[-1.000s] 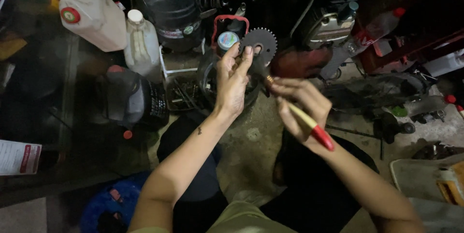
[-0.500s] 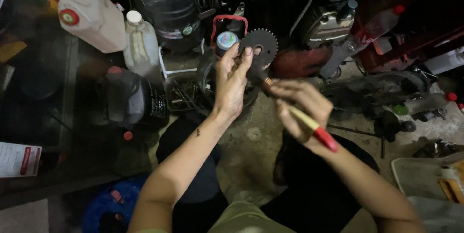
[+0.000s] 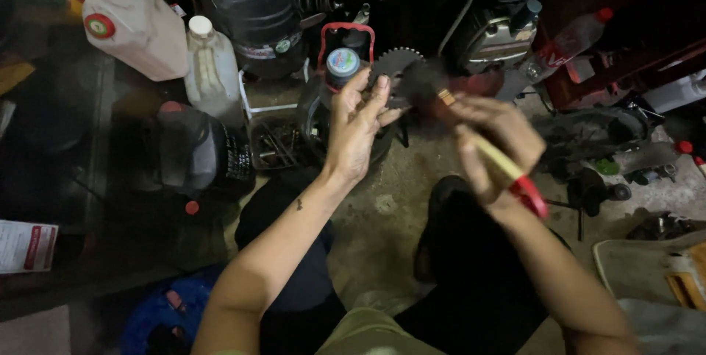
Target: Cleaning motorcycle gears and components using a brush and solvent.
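Observation:
My left hand [image 3: 355, 128] holds a dark toothed sprocket [image 3: 394, 68] upright by its lower edge, fingers spread behind it. My right hand [image 3: 491, 143] grips a paintbrush [image 3: 491, 156] with a pale handle and red end; its dark bristles [image 3: 422, 84] press against the sprocket's right face and are blurred by motion. Both hands hover over a dirty concrete floor [image 3: 382, 208], above my dark-trousered legs.
A white jerrycan with red cap [image 3: 129, 20], a white bottle [image 3: 211, 68] and a black container [image 3: 254, 13] stand at the back left. A small can [image 3: 343, 65] sits behind the sprocket. Engine parts [image 3: 507, 24] and scattered tools [image 3: 610, 171] lie to the right.
The brush has swept across the sprocket's face and my right hand has shifted slightly; the left hand keeps the sprocket in about the same place.

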